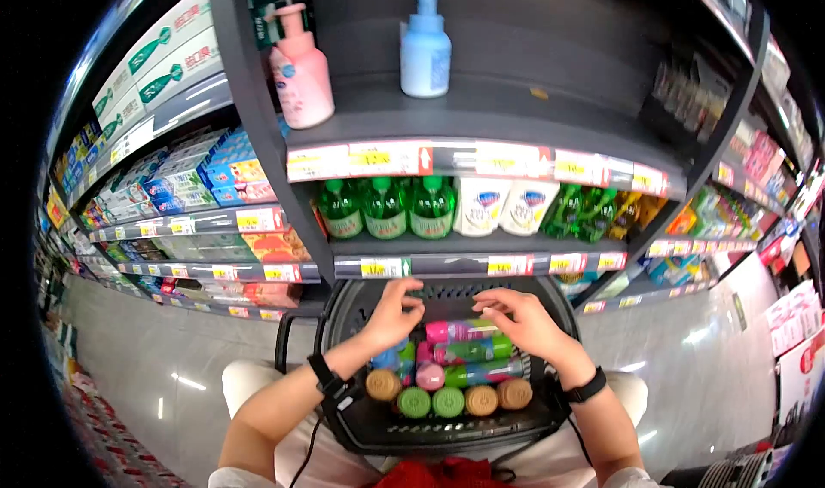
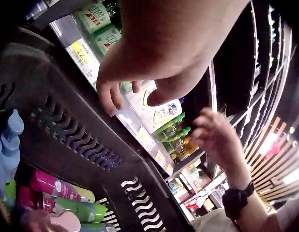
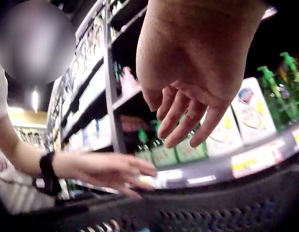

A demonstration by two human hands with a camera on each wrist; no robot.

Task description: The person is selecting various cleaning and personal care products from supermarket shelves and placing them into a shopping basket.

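Observation:
My left hand (image 1: pixel 397 314) hangs over the left half of a black shopping basket (image 1: pixel 351 312), fingers loosely bent and holding nothing. Across from it, my right hand (image 1: pixel 526 320) hovers above the basket's right side, also without anything in it. Inside the basket lie a pink tube-shaped container (image 1: pixel 455 330) and a green one (image 1: pixel 477 350), with a green-and-blue one nearer me. Along the near side stand several round-topped containers, some with tan caps (image 1: pixel 383 385), some with green caps (image 1: pixel 448 401). Blue bottles (image 2: pixel 12 140) are at the basket's left in the left wrist view.
Beyond the basket, a shelf holds green pump bottles (image 1: pixel 384 209) and white packs (image 1: pixel 479 206) behind price labels (image 1: pixel 385 268). The shelf above carries a pink pump bottle (image 1: pixel 302 76) and a blue one (image 1: pixel 425 50). Boxed goods (image 1: pixel 185 170) fill the left shelves.

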